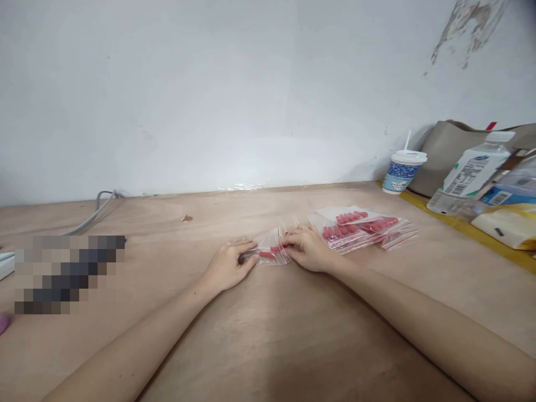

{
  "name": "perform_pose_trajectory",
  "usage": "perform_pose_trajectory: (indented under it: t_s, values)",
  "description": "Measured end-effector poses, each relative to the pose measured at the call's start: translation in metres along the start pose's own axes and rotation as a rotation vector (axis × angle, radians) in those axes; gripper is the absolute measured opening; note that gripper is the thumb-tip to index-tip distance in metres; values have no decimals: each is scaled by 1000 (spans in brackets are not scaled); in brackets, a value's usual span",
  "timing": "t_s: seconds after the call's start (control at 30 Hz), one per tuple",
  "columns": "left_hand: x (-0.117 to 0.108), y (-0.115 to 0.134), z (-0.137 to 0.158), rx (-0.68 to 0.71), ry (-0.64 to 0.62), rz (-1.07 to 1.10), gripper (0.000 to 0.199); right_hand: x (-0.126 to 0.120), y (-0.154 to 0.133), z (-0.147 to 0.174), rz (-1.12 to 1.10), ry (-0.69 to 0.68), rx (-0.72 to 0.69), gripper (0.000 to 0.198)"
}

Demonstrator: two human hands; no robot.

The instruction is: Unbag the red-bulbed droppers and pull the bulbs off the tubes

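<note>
A small clear zip bag (268,260) with red oblong pieces (267,255) in it lies on the wooden table between my hands. My left hand (230,263) has its fingers closed on the bag's left end; a small dark patch shows between thumb and fingers, too hidden to name. At the other end, by the red-striped seal, my right hand (310,248) grips the plastic with bent fingers. Just beyond that hand is a pile of similar clear bags (355,228), holding rows of red oblong pieces that resemble false nails.
On the right stand a paper cup with a straw (402,171), a plastic bottle (471,170) and a grey bag (435,151). A grey cable (90,219) and a blurred-out dark object (75,274) lie left. The white wall (201,100) borders the table's back edge.
</note>
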State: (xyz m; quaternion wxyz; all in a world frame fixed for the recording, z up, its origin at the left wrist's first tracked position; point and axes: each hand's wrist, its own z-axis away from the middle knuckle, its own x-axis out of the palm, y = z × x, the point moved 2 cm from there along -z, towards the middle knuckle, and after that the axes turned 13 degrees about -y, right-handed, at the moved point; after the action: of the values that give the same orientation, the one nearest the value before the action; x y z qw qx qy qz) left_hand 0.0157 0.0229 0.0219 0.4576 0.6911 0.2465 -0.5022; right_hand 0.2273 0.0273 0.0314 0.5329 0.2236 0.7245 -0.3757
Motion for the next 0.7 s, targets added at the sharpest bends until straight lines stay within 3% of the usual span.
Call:
perform_pose_trajectory:
  t_s: [0.23, 0.57, 0.7]
  values:
    - [2, 3, 0, -2, 57, 31, 35, 4, -6, -5, 82, -58, -93, 22]
    - [3, 5, 2, 14, 65, 22, 38, 5, -14, -8, 288, 1, -64, 21]
    - [3, 4, 2, 3, 51, 4, 39, 3, -13, -6, 365, -42, -85, 24]
